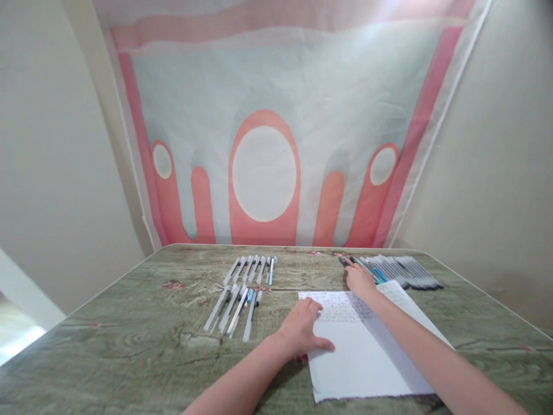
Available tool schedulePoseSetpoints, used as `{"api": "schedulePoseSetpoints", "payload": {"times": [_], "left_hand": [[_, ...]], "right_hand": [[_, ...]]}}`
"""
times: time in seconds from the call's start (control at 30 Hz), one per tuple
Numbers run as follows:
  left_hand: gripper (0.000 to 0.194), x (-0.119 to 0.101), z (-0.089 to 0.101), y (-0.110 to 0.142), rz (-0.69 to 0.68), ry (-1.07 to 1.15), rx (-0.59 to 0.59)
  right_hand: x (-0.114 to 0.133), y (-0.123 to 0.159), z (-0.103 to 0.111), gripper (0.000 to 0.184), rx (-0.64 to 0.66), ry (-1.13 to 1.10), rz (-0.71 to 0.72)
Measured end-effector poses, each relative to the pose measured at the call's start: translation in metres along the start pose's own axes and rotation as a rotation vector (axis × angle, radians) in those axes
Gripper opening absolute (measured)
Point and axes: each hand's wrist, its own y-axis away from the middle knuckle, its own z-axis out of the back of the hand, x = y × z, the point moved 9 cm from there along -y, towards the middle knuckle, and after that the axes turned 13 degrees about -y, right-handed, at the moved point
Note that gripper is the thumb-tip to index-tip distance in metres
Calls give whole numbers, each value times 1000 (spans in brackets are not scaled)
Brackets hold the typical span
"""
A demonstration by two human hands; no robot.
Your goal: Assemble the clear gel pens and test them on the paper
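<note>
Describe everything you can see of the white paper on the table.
The white paper looks thin and lies flat on the wood-patterned table. Dark handwriting, too small to read, runs across its far part; the near part is blank, its near edge ragged. The left grip rests on its left edge with fingers and thumb spread. The right forearm crosses over it, hiding some. More written paper shows beyond; whether one sheet or two, I cannot tell.

Matt paper (356, 366), woodgrain table (129, 340), apparently plastic pens (400, 272)
</note>
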Motion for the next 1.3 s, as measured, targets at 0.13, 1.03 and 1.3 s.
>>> {"api": "schedulePoseSetpoints", "payload": {"times": [0.13,1.03,1.3], "left_hand": [[75,-1,1,0,-1,-3,4],[67,-8,0,1,-54,-50,13],[54,-15,8,1,-105,-134,102]], "right_hand": [[-3,3,9,26,-72,145,-24],[119,-8,-32,23,82,-335,248],[152,3,-66,24,74,-434,296]]}}
